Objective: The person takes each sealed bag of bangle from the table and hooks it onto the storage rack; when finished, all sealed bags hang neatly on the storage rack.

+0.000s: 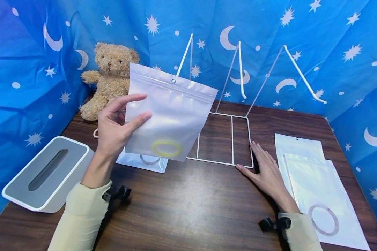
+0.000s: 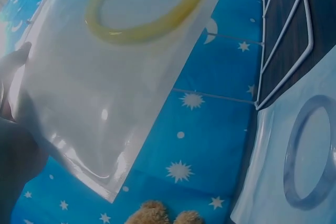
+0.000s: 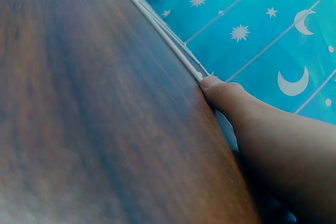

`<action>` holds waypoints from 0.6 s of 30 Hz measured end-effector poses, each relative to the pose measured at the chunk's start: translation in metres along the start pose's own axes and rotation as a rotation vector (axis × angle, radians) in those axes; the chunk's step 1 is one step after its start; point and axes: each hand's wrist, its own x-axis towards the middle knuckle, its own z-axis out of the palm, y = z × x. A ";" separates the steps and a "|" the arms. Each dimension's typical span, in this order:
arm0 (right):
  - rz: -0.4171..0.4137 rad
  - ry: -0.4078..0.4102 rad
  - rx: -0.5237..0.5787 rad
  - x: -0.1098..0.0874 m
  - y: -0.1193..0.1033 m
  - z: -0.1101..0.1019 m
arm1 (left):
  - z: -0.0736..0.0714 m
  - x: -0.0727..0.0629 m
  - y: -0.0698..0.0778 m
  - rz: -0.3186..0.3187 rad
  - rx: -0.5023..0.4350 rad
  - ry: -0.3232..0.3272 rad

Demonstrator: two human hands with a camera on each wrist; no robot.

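In the head view my left hand (image 1: pixel 116 122) pinches a white zip-lock bag (image 1: pixel 166 118) by its left side, thumb in front. Through the bag shows a yellow ring (image 1: pixel 166 148), seen larger in the left wrist view. The bag's hang hole lies right at the end of the left prong of a white wire display rack (image 1: pixel 240 69). With fairly straight fingers, my right hand (image 1: pixel 267 170) touches the front right corner of the rack's base. In the right wrist view its thumb (image 3: pixel 220 90) rests at the base wire.
A bag with a dark ring (image 1: pixel 141 164) lies partly under the held bag. More zip-lock bags (image 1: pixel 320 188) are stacked at right, the top one with a greyish ring. A tissue box (image 1: pixel 47 170) stands at left, a teddy bear (image 1: pixel 110 73) behind it.
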 end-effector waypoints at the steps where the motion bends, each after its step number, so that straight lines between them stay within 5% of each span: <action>1: -0.001 0.003 -0.001 0.000 0.001 0.000 | 0.001 0.001 -0.002 0.004 0.002 0.001; 18: 0.004 0.028 -0.021 -0.003 -0.001 -0.003 | 0.022 0.034 -0.051 0.001 -0.052 0.071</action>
